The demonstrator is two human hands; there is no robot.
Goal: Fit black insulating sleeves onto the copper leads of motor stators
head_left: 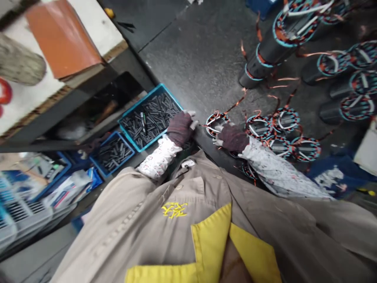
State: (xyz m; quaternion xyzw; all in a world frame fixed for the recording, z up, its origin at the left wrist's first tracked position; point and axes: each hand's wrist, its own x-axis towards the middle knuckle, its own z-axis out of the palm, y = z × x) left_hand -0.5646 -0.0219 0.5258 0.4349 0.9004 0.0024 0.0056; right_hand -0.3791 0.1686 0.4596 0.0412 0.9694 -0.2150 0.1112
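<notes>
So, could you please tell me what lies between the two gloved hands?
In the head view, a copper-wound stator lies between the left hand and the right hand, on the dark bench.

Between my gloved hands lies a round stator [217, 122], teal-rimmed, wound with copper wire, white strips inside, flat on the dark worktop [191, 55].

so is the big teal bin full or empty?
Partly full: the teal bin holds a loose layer of dark rods covering its floor, below the rim. The left hand sits beside it.
</notes>
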